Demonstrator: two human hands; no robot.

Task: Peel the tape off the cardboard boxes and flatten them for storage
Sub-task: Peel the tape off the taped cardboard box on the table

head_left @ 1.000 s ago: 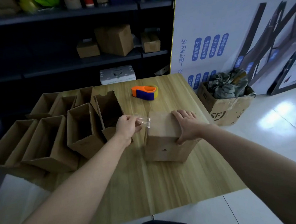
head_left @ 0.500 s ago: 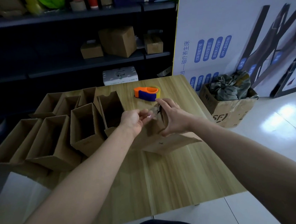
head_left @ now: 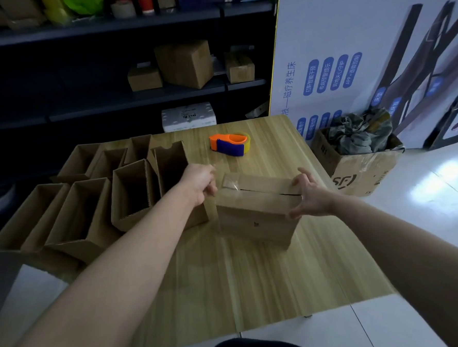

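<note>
Table (head_left: pixel 255 279), box (head_left: pixel 255 220) lying left-right, left hand (head_left: pixel 199 186) pinching tape (head_left: pixel 230 185)

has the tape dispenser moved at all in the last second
No. The tape dispenser sits on the same spot of the table, just short of its far edge.

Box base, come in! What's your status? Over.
Left hand pinching clear tape at left end of box. Right hand holding its right end. Box unflattened, top seam showing. Open boxes crowd left side; tape dispenser behind, apart.
</note>
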